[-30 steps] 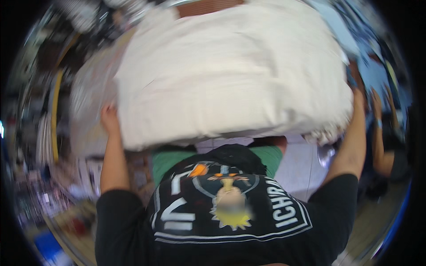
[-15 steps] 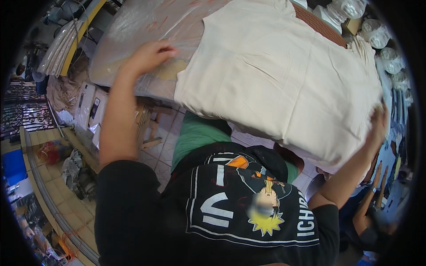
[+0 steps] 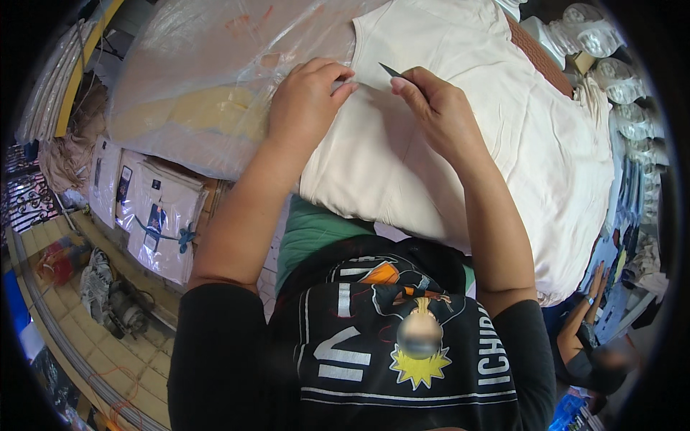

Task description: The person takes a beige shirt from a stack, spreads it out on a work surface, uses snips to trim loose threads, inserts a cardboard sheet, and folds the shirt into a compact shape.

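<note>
Clock positions run from the middle of my view. At 11 o'clock a clear plastic sheet (image 3: 208,72) lies right up against the cloth (image 3: 489,122), which spreads from 12 round to 4. The sheet crowds the cloth's left edge, and my left hand (image 3: 307,93) is over that border. At 8 sit bagged garments (image 3: 180,248), with a motor (image 3: 129,309) on planks (image 3: 68,302) just beyond. A brown woven piece (image 3: 543,54) shows past the far edge at 1; wrapped bundles (image 3: 618,79) stand at 2, blue garments (image 3: 636,187) hang about 3, and another person (image 3: 582,341) is at 4, well apart from my hands.

The cloth's long axis runs roughly from 10 to 4. My right hand (image 3: 435,100) grips a dark blade (image 3: 389,70) above it, tip toward 10. My left fingers curl toward the thumb; whether they pinch the edge I can't tell.
</note>
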### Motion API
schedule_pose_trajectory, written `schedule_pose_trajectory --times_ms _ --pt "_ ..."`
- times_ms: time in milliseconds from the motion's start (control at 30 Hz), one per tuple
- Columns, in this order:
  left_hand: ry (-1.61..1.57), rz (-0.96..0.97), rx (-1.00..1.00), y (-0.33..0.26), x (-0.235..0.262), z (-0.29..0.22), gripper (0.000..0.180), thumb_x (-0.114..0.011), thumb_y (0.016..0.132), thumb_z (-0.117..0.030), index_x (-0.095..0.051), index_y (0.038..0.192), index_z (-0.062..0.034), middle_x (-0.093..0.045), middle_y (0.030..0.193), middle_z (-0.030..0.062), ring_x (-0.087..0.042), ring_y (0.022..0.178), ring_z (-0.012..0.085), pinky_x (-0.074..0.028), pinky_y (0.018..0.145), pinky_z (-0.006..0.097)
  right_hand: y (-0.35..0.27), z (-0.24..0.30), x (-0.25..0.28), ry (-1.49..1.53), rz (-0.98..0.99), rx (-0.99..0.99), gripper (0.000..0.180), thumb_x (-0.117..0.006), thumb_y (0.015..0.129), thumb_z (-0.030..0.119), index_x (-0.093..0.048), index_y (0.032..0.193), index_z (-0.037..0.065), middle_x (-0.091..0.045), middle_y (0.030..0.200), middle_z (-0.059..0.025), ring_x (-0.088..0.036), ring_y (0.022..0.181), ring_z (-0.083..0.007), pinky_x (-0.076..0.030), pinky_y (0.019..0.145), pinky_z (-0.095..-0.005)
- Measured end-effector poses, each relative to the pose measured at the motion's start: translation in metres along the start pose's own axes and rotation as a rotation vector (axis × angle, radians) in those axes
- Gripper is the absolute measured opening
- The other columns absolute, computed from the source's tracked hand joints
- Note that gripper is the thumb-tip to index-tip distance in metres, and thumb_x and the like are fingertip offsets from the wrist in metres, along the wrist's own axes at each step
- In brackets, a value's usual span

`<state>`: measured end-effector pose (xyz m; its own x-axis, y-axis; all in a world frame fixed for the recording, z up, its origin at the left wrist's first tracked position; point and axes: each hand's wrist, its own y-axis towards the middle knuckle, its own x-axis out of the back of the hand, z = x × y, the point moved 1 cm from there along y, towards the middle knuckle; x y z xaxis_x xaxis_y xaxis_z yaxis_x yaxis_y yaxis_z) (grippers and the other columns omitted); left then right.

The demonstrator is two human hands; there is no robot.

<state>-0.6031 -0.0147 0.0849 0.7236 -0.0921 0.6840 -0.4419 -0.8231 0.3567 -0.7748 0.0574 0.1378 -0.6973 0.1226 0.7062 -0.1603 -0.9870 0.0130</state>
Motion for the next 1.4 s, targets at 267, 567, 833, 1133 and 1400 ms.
schedule_pose_trajectory --times_ms 267,567,833,1133,1400 --pt "0.042 -0.088 0.001 0.002 -0.002 0.006 0.014 -0.068 0.079 -0.016 -0.067 0.087 -0.0041 -0.066 0.087 0.0075 -0.063 0.076 0.0239 -0.05 0.068 0.031 0.016 -0.002 -0.02 -0.044 0.111 -0.017 0.032 -0.055 0.09 0.033 -0.063 0.093 0.003 -0.06 0.065 -0.0182 -0.059 0.062 -0.0347 -0.046 0.061 -0.04" --pt "-0.214 0.085 0.243 0.007 0.007 0.018 0.02 -0.064 0.086 -0.018 -0.066 0.096 -0.0012 -0.067 0.079 0.0085 -0.06 0.071 0.0122 -0.048 0.066 0.026 0.016 0.0 -0.021 -0.129 0.147 0.077 0.033 -0.056 0.089 0.033 -0.063 0.095 0.002 -0.062 0.069 -0.0201 -0.061 0.068 -0.038 -0.047 0.064 -0.0426" --pt "-0.266 0.072 0.257 0.007 0.005 0.017 0.02 -0.063 0.087 -0.017 -0.066 0.097 0.0002 -0.067 0.08 0.0065 -0.059 0.073 0.0107 -0.048 0.067 0.025 0.019 0.002 -0.022 -0.198 0.148 0.126 0.032 -0.056 0.088 0.033 -0.063 0.092 0.002 -0.061 0.067 -0.0193 -0.06 0.066 -0.0382 -0.047 0.062 -0.0437" --pt "-0.65 0.54 0.029 0.012 0.044 0.023 0.022 -0.063 0.087 -0.017 -0.065 0.092 0.0036 -0.066 0.081 0.005 -0.059 0.075 0.0107 -0.047 0.069 0.024 0.019 0.007 -0.02 -0.281 0.138 0.104 0.032 -0.053 0.089 0.034 -0.063 0.092 0.004 -0.062 0.071 -0.0198 -0.06 0.071 -0.0384 -0.047 0.065 -0.0458" --pt "-0.261 0.35 0.137 0.0 0.041 0.013 0.014 -0.067 0.081 -0.012 -0.068 0.091 -0.0022 -0.066 0.088 0.0036 -0.062 0.078 0.0141 -0.049 0.07 0.025 0.013 0.011 -0.019 -0.189 0.167 0.046 0.032 -0.053 0.09 0.034 -0.063 0.093 0.004 -0.063 0.073 -0.0198 -0.061 0.072 -0.0386 -0.047 0.066 -0.0449"
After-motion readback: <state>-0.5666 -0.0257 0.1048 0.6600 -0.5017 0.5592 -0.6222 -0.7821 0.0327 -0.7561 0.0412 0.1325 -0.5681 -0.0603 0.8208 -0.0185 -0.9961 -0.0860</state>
